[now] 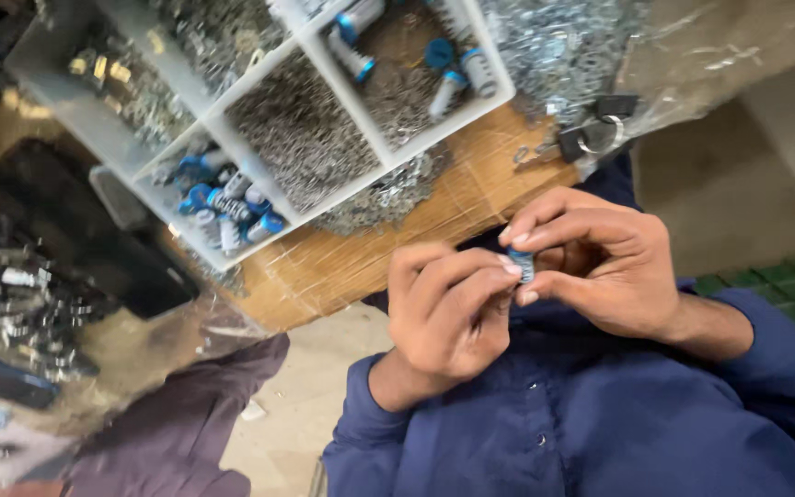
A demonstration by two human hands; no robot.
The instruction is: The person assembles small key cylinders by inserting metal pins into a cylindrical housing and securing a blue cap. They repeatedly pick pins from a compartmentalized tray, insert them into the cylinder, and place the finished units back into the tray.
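Beyond both hands, a wooden table (471, 198) is seen, wrapped in clear film. On it, further out from the fingertips, a white compartment tray (319, 55) is set. Its sections are filled with small grey metal parts (301, 138) and with blue-capped cylinders (227, 207). A loose heap of the same grey metal spills at the tray's near edge, and a bunch of keys (591, 138) lies just past the right hand.

Close to the chest, against the blue shirt (581, 414), the left hand (448, 317) and right hand (595, 267) are brought together. A small blue-and-silver cylinder (522, 267) is pinched between them: the right thumb and forefinger are closed on it, and the left fingertips are pressed on its near end. Neither hand is open.

The step in hand is judged to be fitting or twisting a part on the cylinder. A steady grip from the right and a fine turn or push from the left would seem to be called for.
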